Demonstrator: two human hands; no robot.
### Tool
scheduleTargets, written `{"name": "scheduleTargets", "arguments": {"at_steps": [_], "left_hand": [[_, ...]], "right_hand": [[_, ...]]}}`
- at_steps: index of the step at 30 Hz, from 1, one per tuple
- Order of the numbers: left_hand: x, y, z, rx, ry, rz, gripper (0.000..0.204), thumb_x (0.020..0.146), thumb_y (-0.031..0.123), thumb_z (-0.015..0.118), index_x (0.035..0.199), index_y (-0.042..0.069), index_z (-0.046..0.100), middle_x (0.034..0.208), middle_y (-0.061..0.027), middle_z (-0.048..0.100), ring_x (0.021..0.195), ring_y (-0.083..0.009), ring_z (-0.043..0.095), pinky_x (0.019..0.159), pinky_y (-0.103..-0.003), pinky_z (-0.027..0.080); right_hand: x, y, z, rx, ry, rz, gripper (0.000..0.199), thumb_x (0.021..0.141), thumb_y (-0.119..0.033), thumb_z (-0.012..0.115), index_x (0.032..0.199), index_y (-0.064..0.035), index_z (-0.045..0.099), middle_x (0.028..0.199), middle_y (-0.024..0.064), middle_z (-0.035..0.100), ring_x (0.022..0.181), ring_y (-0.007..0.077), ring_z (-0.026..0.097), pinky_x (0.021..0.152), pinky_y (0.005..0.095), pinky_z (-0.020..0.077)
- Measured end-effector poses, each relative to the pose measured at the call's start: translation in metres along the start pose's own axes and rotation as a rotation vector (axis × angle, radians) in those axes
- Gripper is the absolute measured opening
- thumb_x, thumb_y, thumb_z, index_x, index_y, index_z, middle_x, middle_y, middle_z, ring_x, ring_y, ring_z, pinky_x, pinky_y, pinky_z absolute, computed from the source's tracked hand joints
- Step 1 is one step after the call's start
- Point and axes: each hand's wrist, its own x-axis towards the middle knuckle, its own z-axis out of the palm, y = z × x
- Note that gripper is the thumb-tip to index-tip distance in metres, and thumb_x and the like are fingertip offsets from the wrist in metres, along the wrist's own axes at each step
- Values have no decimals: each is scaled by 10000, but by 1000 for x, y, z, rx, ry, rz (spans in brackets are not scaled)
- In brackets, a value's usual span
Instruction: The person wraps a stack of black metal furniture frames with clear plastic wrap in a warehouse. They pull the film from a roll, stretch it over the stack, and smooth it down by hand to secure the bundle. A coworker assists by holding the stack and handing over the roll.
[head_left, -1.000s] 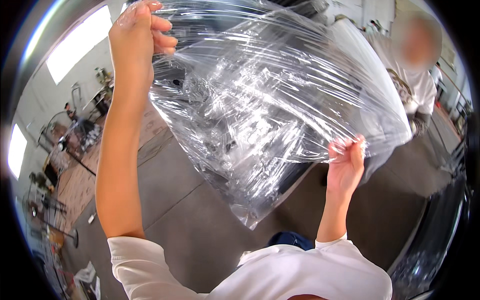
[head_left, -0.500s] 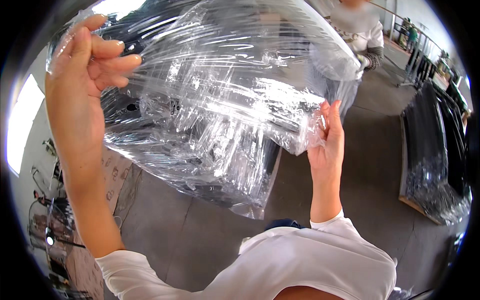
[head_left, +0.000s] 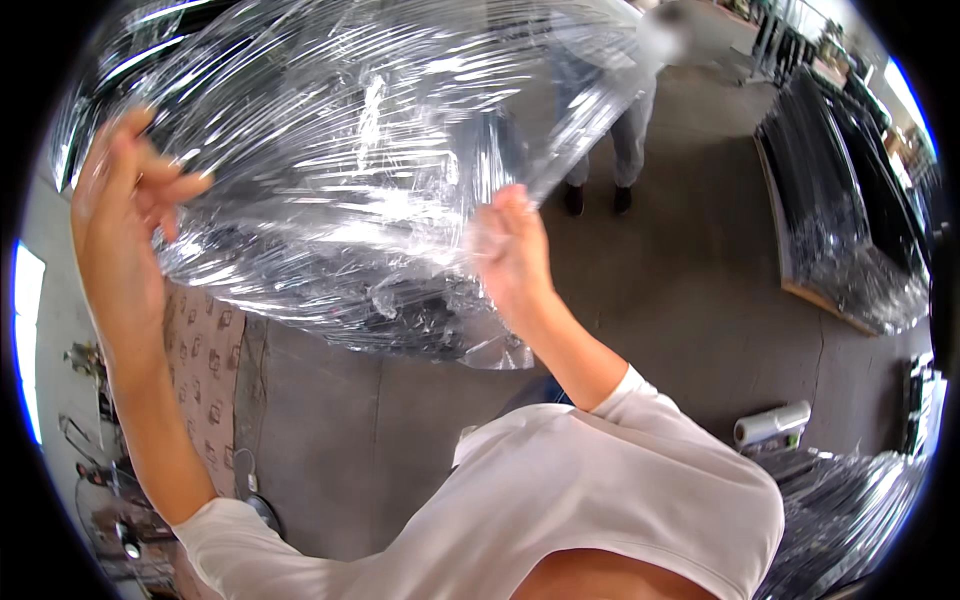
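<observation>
Clear plastic stretch film (head_left: 300, 200) lies in shiny creases over a large dark load in front of me. At its left side my left hand (head_left: 125, 200) is raised with fingers apart, close against the film and slightly blurred. My right hand (head_left: 512, 250), also blurred, has its fingers curled on the film at the near right corner of the load. From there a taut band of film (head_left: 590, 125) runs up toward another person (head_left: 630, 140) standing beyond the load. The load's exact contents are hidden under the reflections.
To the right stands a film-wrapped stack of dark panels (head_left: 820, 190) on a wooden base. A roll of film (head_left: 772, 424) lies on the grey floor (head_left: 680, 310) near another wrapped bundle (head_left: 850, 510) at lower right. Printed brown sheeting (head_left: 200, 370) covers the floor at left.
My right hand has moved left, toward the load's corner, with the film. My left hand has lowered slightly. The film roll and the bundle at lower right have come into view.
</observation>
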Motion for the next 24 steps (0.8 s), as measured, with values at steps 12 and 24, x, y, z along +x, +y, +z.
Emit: {"name": "scheduleTargets", "arguments": {"at_steps": [12,24], "left_hand": [[-47,-169,-154,-158,453,-212,266,932,199,461,1076,-20,505,641,25,376,522,-38,337,426,-175,283],[7,-350,-102,892,622,-16,308,934,203,350,1099,35,548,958,-161,623,851,-319,602,770,-429,457]], "right_hand": [[-15,174,36,-219,-310,218,342,963,-306,363,707,-90,426,481,-19,341,341,79,307,330,244,282],[47,233,57,-324,-251,361,466,938,-416,380,673,-48,482,516,40,461,362,135,452,330,262,350]]}}
